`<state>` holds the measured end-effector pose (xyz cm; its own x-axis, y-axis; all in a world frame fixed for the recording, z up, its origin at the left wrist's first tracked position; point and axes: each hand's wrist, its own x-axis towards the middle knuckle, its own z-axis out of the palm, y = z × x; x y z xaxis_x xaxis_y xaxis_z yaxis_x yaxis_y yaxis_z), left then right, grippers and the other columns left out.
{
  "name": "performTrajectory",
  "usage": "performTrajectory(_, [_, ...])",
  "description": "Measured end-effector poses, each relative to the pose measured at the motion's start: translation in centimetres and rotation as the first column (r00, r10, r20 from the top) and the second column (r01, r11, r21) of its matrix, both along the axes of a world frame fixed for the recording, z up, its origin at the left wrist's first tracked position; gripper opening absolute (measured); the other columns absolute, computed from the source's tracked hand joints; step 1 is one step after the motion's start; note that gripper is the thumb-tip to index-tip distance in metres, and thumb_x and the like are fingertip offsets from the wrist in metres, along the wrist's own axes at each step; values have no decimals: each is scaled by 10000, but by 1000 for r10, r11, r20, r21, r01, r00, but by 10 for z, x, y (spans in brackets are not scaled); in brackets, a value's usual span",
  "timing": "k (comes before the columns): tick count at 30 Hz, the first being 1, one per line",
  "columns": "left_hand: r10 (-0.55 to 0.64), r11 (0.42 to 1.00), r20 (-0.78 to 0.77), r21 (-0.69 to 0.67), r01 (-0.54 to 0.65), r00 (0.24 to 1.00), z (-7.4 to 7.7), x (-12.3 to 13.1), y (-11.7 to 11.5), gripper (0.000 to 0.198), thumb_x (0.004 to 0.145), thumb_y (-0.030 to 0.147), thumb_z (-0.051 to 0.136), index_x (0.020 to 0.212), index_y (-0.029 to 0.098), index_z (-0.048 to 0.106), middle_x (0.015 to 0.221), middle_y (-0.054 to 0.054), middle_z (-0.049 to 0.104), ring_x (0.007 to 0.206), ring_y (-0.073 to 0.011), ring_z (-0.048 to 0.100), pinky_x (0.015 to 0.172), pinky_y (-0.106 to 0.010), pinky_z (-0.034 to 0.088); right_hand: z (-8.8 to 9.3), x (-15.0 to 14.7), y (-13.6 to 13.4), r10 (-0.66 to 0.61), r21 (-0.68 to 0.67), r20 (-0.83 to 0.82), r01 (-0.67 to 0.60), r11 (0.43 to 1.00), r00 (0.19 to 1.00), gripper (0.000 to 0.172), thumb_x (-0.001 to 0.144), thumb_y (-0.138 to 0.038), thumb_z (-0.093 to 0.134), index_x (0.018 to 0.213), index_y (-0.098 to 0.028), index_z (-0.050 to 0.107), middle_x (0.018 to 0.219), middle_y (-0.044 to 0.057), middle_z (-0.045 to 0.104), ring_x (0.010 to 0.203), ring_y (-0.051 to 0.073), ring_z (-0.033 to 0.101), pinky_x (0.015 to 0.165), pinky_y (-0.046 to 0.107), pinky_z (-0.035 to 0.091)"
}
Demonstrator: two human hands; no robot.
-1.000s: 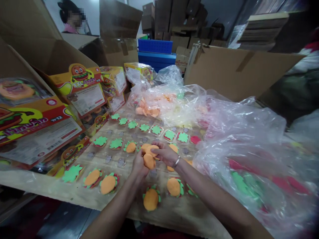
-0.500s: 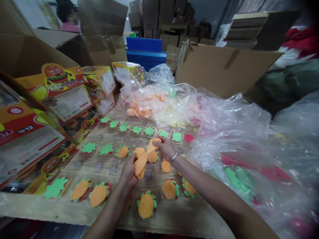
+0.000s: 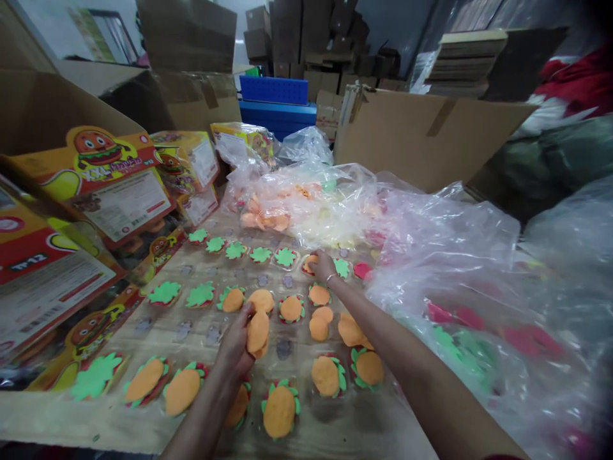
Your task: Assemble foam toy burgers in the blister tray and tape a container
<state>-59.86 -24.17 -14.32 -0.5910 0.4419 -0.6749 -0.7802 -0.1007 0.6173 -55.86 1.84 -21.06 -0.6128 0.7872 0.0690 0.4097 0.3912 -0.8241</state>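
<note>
My left hand [image 3: 234, 345] is closed around a few flat, rounded orange bun pieces [image 3: 258, 332], low over the middle of the table. Farther back, my right hand [image 3: 324, 264] has its fingers on one orange bun piece [image 3: 310, 263], right at a clear cup in the far row; the fingertips partly cover it. Beside that hand lies a green leaf-shaped piece [image 3: 341, 267] in its cup. Nearer to me are cups topped with orange over green, such as a toy burger [image 3: 291, 309]. Loose orange bun pieces [image 3: 349, 328] rest under my right forearm.
Clear plastic bags [image 3: 431, 236] with coloured pieces cover the table's right and back. Printed burger boxes [image 3: 124, 191] line the left side. A large cardboard box [image 3: 426, 134] stands behind. Rows of green-topped cups [image 3: 200, 294] lie on the left of the wooden table [image 3: 57, 412].
My right hand has moved away from my left, up and to the right, carrying an orange bun piece to a far-row cup. My left hand keeps its pieces.
</note>
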Motion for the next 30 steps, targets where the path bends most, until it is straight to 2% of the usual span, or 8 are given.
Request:
performTrajectory(3, [12, 1000, -123, 19, -9, 992, -7, 2, 3, 100, 796, 217, 625, 845, 130, 617, 625, -3, 643, 524, -119, 611, 505, -194, 486, 11, 7, -13, 33, 147, 12, -34, 989, 999, 263, 704, -70, 589, 952, -141, 640, 1137, 136, 571, 1150, 256, 457, 1042, 400, 337])
performTrajectory(6, [-78, 994, -273, 58, 97, 959, -11, 6, 11, 257, 689, 273, 724, 893, 142, 641, 719, -15, 682, 612, -145, 642, 503, -190, 460, 27, 15, -39, 219, 226, 7, -215, 950, 976, 141, 850, -223, 551, 923, -148, 646, 1061, 120, 595, 1082, 233, 496, 994, 374, 375])
performTrajectory(9, [-172, 974, -312, 91, 210, 934, -11, 10, 19, 354, 635, 293, 771, 936, 146, 655, 769, -27, 697, 639, -157, 643, 516, -198, 460, 40, 20, -68, 598, 3, -120, -602, 799, 793, 249, 876, -395, 546, 897, -163, 635, 864, 41, 625, 829, 167, 565, 772, 284, 462])
performTrajectory(11, [-190, 968, -275, 106, 226, 942, -10, 11, 21, 306, 645, 217, 762, 924, 142, 662, 777, -23, 693, 638, -142, 638, 541, -195, 476, 44, 22, -73, 671, -134, -244, -710, 692, 700, 271, 810, -426, 616, 891, -167, 620, 787, 1, 612, 714, 133, 549, 655, 237, 449])
performTrajectory(13, [-211, 971, -175, 78, 228, 962, -9, 8, 19, 219, 696, 146, 708, 911, 130, 669, 762, -26, 686, 609, -128, 630, 525, -189, 478, 46, 26, -57, 571, -177, -252, -618, 766, 781, 237, 768, -376, 641, 885, -171, 611, 760, -17, 603, 669, 117, 531, 615, 219, 435])
performTrajectory(17, [-266, 964, 23, 28, 265, 964, -5, 1, 9, 170, 820, 123, 547, 942, 106, 664, 667, -53, 661, 503, -134, 603, 464, -213, 484, 44, 46, 10, 143, -54, 42, -140, 989, 989, 49, 687, -154, 594, 733, -163, 608, 666, -27, 585, 627, 112, 505, 583, 205, 395])
performTrajectory(21, [-236, 971, 71, 54, 233, 969, 0, 1, 5, 228, 829, 95, 466, 982, 83, 635, 655, -67, 655, 521, -151, 625, 479, -225, 506, 26, 63, 50, -38, 23, 175, 35, 999, 984, 86, 663, -81, 541, 665, -145, 597, 627, 1, 587, 582, 119, 494, 543, 215, 354])
performTrajectory(30, [-306, 943, -2, 142, 303, 952, 6, 11, 0, 586, 646, -43, 536, 1203, 139, 557, 919, -99, 696, 765, -187, 688, 612, -232, 545, 5, 65, 40, -94, 208, 370, 16, 978, 924, 176, 772, -120, 544, 910, -135, 652, 885, 104, 654, 795, 206, 589, 691, 282, 425])
